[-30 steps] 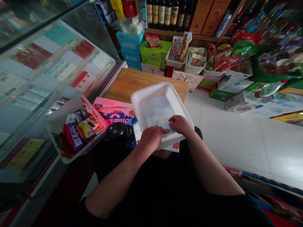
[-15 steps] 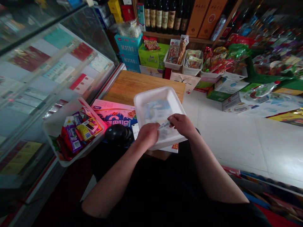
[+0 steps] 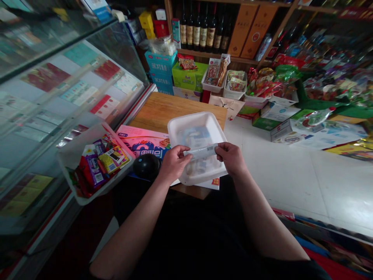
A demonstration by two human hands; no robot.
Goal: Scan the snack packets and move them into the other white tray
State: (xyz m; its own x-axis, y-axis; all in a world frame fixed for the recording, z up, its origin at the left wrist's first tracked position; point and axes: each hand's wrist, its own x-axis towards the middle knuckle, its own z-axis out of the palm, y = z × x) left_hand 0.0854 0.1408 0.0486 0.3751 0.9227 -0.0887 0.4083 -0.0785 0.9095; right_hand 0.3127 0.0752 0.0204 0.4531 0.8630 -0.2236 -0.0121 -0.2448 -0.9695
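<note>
Packet, hidden parts: Both ends of the narrow pale packet (image 3: pixel 200 152) are covered by your fingertips; its print is too blurred to read, apart from a barcode patch near the right end.
Tray, hidden parts: The floor of the white tray (image 3: pixel 215 125) shows bluish and whitish patches (whether these are loose items or something seen through the base, you cannot tell). Your hands and the packet mask part of its near half.
Box, hidden parts: The pink and blue box (image 3: pixel 136 133) runs in behind the tray, your left hand and the black rounded device (image 3: pixel 146 166), so much of its printed top is covered.
Sleeves: Dark, blending into your dark clothing at the lower edge of view.
Packet, long axis: Left to right across your body, close to level in view; the right end sits slightly higher.
Packet, direction: The barcode end points to your right hand.
Packet, location: Over the tray, between your two hands; its clearance from the tray floor cannot be judged.
Left hand (image 3: pixel 174 163): Thumb and forefinger pinch the packet's left end.
Right hand (image 3: pixel 232 157): Thumb and forefinger pinch the right end; the remaining fingers are curled in.
Bin: To your left, the translucent bin (image 3: pixel 67 175) holds bright snack packs (image 3: pixel 94 171), partly overlapping one another.
</note>
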